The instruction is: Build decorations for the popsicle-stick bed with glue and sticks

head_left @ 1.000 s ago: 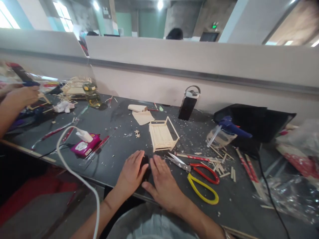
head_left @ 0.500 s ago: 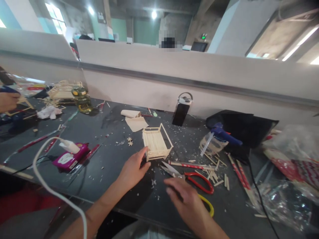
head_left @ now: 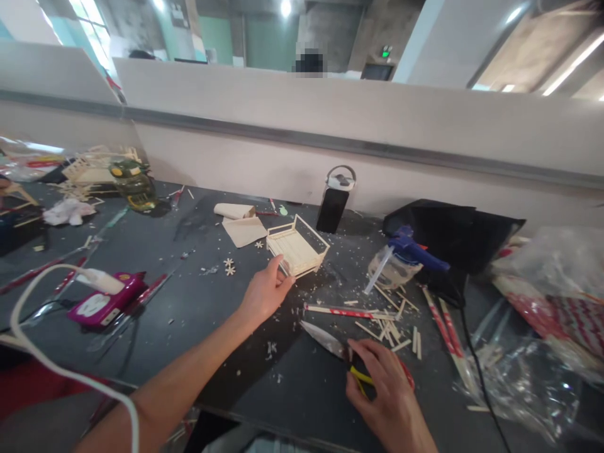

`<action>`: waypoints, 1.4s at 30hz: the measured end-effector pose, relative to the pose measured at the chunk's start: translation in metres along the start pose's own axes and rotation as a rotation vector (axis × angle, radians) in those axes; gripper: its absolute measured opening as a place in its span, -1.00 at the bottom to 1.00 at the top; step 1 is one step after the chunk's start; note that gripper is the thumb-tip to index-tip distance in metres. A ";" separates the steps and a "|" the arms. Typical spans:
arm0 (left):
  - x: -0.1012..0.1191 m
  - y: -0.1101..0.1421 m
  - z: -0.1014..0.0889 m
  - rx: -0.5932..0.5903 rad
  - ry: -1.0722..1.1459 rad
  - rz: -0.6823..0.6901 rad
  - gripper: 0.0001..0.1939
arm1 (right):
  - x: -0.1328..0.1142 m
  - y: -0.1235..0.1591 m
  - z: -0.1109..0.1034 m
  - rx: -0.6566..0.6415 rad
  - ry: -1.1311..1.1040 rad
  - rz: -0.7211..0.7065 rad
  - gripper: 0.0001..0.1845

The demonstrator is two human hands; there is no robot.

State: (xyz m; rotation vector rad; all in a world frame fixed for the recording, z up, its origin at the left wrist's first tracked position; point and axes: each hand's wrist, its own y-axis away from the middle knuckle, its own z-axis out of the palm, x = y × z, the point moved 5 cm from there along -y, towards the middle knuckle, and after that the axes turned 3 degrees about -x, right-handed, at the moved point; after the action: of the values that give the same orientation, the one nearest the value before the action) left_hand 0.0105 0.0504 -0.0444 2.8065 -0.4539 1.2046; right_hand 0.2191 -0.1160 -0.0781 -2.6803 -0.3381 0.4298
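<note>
A small bed-like frame made of wooden sticks is near the middle of the dark table. My left hand pinches its near left corner between thumb and fingers. The frame sits at a slant; whether it is lifted off the tabletop I cannot tell. To the right, my right hand is closed round the handles of a pair of scissors, one red and one yellow. The blades lie together, pointing away to the left. My palm hides much of the handles.
Beyond the scissors lie loose wooden sticks. A blue glue gun rests on a clear container. Behind stand a black bottle and a black bag. Leftward are a purple power strip, its white cable and a yellowish bottle.
My hands have parted from close together at the table's front. The left took hold of the stick frame and turned it; the right moved onto the scissors, whose blades have closed.
</note>
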 end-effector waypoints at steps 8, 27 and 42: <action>0.050 0.042 0.053 -0.239 -0.214 0.614 -0.33 | 0.021 0.004 -0.004 0.022 0.013 0.030 -0.55; 0.014 0.071 0.038 -0.476 -0.432 0.654 -0.52 | 0.009 -0.052 0.002 -0.143 0.228 -0.069 -0.68; -0.045 0.112 -0.045 -0.189 -0.246 0.375 -0.57 | 0.026 -0.050 0.006 -0.058 0.302 -0.038 -0.63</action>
State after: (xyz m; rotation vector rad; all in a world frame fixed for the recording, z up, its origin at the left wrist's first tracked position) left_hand -0.0832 -0.0381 -0.0527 2.7891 -1.0891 0.8030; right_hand 0.2327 -0.0618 -0.0686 -2.7355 -0.3144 0.0015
